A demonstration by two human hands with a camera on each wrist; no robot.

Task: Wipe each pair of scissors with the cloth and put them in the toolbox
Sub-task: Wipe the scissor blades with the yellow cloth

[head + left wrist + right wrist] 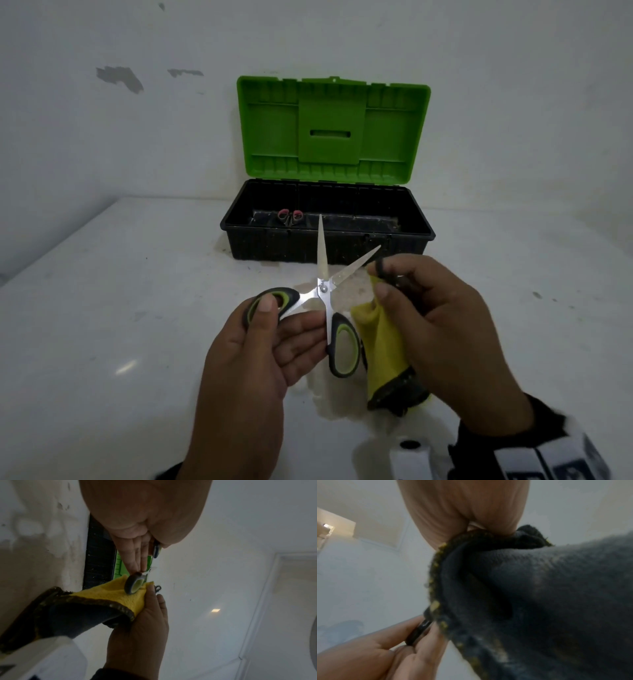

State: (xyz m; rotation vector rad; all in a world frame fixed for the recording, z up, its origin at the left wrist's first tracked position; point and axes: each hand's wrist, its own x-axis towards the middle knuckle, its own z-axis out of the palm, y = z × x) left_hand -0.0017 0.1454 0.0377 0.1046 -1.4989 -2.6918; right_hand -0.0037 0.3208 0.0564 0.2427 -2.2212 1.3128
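While left hand (253, 346) pinches open scissors (323, 301), right hand (442, 325) grips cloth (383, 346).

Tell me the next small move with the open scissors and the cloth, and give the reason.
Probably bring the cloth in the right hand onto the nearer blade and draw it toward the tip. The left hand holds the green-handled scissors spread open, the blades show specks, and the cloth sits just beside them, not yet on the metal. The toolbox stands open for afterwards.
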